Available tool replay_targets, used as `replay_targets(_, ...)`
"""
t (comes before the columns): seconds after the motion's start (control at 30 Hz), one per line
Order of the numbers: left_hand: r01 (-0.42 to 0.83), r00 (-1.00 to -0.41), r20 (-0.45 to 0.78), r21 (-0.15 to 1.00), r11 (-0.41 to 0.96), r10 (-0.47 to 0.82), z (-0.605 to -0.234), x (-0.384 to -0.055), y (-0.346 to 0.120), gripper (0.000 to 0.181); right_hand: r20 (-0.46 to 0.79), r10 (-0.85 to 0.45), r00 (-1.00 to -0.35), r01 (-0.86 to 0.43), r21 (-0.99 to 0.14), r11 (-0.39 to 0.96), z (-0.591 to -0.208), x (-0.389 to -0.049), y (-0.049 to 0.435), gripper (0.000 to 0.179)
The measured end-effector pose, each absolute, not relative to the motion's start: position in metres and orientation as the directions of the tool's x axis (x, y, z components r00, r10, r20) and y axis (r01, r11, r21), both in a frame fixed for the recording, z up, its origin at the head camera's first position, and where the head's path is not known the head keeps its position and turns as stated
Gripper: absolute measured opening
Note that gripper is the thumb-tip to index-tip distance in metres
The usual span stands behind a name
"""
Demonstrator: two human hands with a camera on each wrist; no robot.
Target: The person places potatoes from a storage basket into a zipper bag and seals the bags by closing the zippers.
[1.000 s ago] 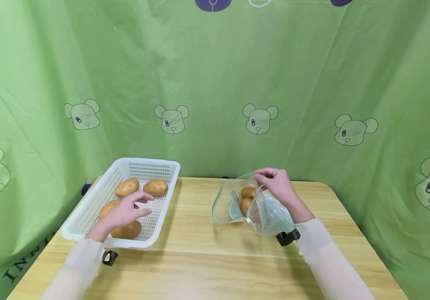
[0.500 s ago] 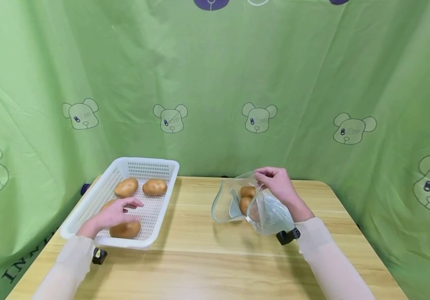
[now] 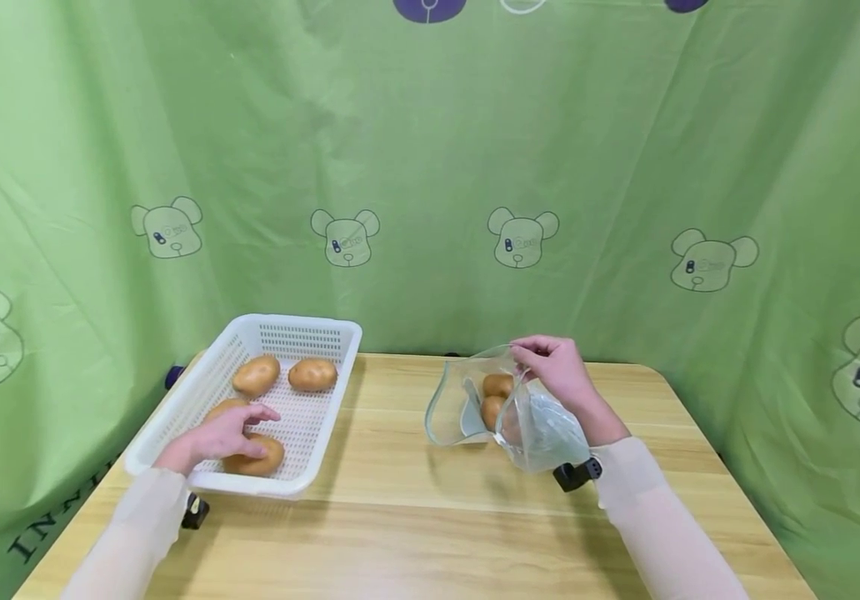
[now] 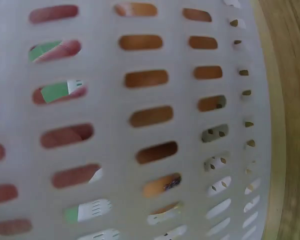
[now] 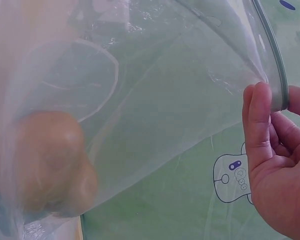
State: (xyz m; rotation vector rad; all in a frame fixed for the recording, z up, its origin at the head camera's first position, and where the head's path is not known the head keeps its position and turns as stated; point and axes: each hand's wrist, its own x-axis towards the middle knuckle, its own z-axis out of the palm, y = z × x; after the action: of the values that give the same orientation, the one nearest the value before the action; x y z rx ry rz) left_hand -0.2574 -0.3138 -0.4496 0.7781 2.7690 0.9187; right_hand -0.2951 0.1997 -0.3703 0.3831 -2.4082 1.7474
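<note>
My left hand (image 3: 226, 435) is inside the white plastic basket (image 3: 336, 417), low over the front potato (image 3: 265, 458). Its thumb overlaps that potato while the fingers reach out above it, loosely bent. A second potato (image 3: 226, 407) is partly covered by this hand. Through the slots in the basket wall (image 4: 105, 100), the left wrist view shows parts of the hand and a potato (image 4: 146, 78). On the right, my right hand (image 3: 556, 367) pinches the rim of a clear zip bag (image 3: 550, 429) between thumb and fingers, its mouth held apart. Two potatoes (image 3: 495, 408) show inside the bag.
Two more potatoes, a left one (image 3: 256, 376) and a right one (image 3: 313, 375), lie at the back of the basket. Basket and bag both rest on a wooden table (image 3: 400, 533). A green curtain (image 3: 430, 150) with printed bear heads hangs close behind and along both sides.
My left hand has drawn back left from the middle of the basket and lowered onto the front potato. The right hand and bag stay in place.
</note>
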Motion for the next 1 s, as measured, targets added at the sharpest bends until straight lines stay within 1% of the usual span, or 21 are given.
replay_targets(0.1, 0.426, -0.853, 0.022, 0.605, 0.672, 0.521, -0.4509, -0.2581, -0.3136, 0.054, 0.263, -0.120, -0.957, -0.287, -0.912, 0.292, -0.3704, -0.2954, 0.2004, 0.025)
replay_targets(0.23, 0.381, -0.857, -0.026, 0.640, 0.668, 0.514, -0.4515, -0.2575, -0.3126, 0.053, 0.262, -0.115, -0.958, -0.284, -0.915, 0.287, -0.3704, -0.2953, 0.2013, 0.026)
replay_targets(0.47, 0.360, -0.868, -0.042, 0.634, 0.684, 0.496, -0.4524, -0.2562, -0.3109, 0.044, 0.271, -0.114, -0.956, -0.293, -0.917, 0.272, -0.3710, -0.2955, 0.2019, 0.027)
replay_targets(0.8, 0.279, -0.876, -0.135, 0.642, 0.714, 0.464, -0.4543, -0.2521, -0.3121, 0.051, 0.261, -0.117, -0.958, -0.284, -0.921, 0.268, -0.3723, -0.2962, 0.2014, 0.026)
replay_targets(1.0, 0.263, -0.886, -0.150, 0.616, 0.742, 0.439, -0.4528, -0.2508, -0.3125, 0.052, 0.271, -0.123, -0.955, -0.295, -0.916, 0.273, -0.3722, -0.2970, 0.2019, 0.027)
